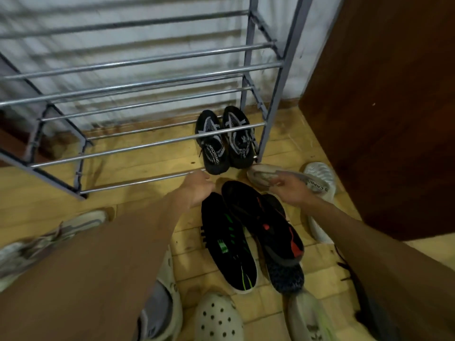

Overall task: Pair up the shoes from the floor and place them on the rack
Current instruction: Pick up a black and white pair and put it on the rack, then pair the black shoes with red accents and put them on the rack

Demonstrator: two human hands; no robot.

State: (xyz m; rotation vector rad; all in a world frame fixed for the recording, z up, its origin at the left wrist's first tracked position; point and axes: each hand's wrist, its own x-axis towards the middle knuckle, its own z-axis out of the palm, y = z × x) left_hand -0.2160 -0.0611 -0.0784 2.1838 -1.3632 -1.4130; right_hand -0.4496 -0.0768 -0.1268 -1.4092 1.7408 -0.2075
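While the black and grey pair (225,141) sits side by side on the rack (147,146) at its bottom right corner, I see my right hand (293,189) closed round a pale grey shoe (290,179) just below it. My left hand (197,188) hovers near the front rail, fingers loosely curled, seemingly empty, though blur hides them. Two black shoes (248,232) lie between my forearms.

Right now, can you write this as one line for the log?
step: pairing shoes | right hand: holding pale grey knit sneaker | left hand: empty, by metal shoe rack | racked: black-and-white sneaker pair
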